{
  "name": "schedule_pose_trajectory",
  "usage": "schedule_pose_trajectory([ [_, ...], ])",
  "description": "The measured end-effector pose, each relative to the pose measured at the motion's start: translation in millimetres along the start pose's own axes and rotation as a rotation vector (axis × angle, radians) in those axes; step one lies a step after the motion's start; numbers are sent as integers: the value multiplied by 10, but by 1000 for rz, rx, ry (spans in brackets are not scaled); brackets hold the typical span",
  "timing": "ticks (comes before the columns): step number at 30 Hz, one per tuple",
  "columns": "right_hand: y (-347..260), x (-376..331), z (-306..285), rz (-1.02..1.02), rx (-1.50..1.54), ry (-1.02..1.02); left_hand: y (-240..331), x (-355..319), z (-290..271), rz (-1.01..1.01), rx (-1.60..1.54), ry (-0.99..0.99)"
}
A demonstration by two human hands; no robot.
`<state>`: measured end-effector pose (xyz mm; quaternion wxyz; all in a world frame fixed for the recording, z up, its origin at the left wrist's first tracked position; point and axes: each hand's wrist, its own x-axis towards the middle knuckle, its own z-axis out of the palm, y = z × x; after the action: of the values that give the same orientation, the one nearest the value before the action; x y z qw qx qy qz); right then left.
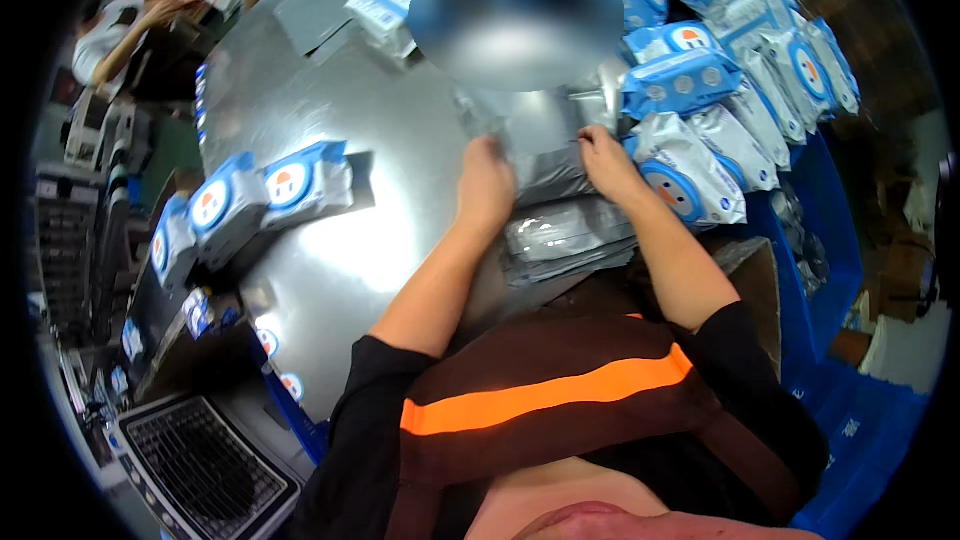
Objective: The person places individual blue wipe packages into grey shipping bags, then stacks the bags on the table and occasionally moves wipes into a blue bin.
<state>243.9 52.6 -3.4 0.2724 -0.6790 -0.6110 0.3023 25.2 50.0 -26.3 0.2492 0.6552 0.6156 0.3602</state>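
Observation:
A grey, shiny plastic bag (546, 168) is stretched between my two hands on the metal table. My left hand (486, 183) grips its left side with the fingers curled in, slightly smeared by motion. On the opposite side, my right hand (606, 160) pinches the edge between thumb and fingers. Closer to my body lies a stack of flat plastic bags (572, 240). Just beyond my right hand, white-and-blue soft packs (690, 168), which look like wet wipes, are heaped. A blurred oval covers whatever is straight ahead of the bag.
Several similar packs (292, 183) stand at the table's (300, 90) left edge. Blue crates (825, 270) sit to my right, beside a cardboard box (755, 275). A black grille-topped machine (205, 465) is at lower left. Another person (115, 45) is at far left.

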Motion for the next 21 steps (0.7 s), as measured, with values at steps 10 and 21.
schedule_pose_trajectory([
  [10, -694, -459, -8, 296, 1028, -339, -107, 223, -951, 466, 308, -83],
  [21, 275, -1758, -2610, 62, 1053, 387, -1204, 75, -2114, 231, 778, 42],
])
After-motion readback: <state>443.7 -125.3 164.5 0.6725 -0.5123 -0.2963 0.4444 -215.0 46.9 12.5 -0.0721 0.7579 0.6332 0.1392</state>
